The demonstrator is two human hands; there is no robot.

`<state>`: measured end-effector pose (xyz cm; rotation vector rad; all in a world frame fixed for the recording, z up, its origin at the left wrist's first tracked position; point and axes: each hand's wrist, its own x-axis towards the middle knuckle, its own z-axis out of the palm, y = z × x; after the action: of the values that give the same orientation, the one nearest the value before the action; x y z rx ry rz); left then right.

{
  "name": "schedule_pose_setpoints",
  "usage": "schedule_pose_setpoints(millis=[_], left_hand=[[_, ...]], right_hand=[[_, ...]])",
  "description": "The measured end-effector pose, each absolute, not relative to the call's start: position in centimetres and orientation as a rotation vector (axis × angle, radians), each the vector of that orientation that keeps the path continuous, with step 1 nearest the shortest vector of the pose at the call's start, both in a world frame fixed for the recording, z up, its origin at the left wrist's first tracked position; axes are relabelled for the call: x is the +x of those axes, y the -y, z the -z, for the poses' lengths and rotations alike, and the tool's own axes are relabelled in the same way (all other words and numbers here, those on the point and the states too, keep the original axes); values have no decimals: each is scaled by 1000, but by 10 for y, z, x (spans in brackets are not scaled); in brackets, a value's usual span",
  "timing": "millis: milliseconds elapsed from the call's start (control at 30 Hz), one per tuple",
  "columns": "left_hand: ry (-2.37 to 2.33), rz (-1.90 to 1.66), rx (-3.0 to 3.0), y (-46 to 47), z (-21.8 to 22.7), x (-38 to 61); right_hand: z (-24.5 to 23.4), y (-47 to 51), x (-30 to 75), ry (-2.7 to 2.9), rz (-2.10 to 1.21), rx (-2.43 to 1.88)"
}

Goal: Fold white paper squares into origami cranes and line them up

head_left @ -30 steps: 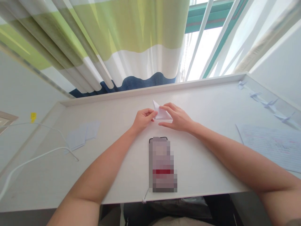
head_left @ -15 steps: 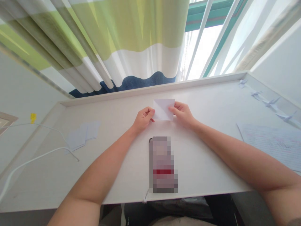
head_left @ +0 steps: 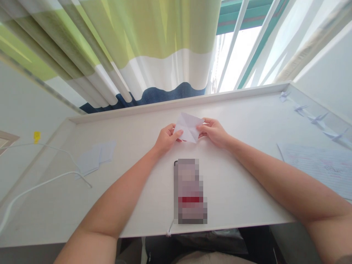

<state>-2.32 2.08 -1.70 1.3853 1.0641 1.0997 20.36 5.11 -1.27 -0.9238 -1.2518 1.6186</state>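
A small white sheet of paper [head_left: 188, 126] with crease lines across it is held up between my two hands, just above the white desk [head_left: 236, 176]. My left hand [head_left: 167, 138] pinches its left lower edge, thumb on top. On the right edge, my right hand [head_left: 213, 131] grips the paper between thumb and fingers. The sheet is turned at an angle, one corner pointing away from me. Nearer to me lies a phone [head_left: 189, 190], its screen blurred out, with a cord at its lower left corner.
Several paper slips [head_left: 95, 157] lie at the left beside a white cable [head_left: 49, 179] with a yellow tag [head_left: 36, 137]. Folded paper pieces [head_left: 319, 118] line the right back edge. A written sheet [head_left: 316, 165] lies at the right. A raised rim [head_left: 178, 105] borders the desk below the curtain [head_left: 154, 36].
The paper has been rotated in my hands from squared-up to a slanted position, and its creases now show. My left thumb lies further over it. The phone and slips stay put.
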Motion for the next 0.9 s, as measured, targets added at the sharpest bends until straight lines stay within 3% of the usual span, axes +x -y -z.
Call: schedule_pose_setpoints(millis=[900], left_hand=[[-943, -1148, 1244, -22, 13, -31]], right_hand=[[12, -55, 210, 1355, -1668, -834]])
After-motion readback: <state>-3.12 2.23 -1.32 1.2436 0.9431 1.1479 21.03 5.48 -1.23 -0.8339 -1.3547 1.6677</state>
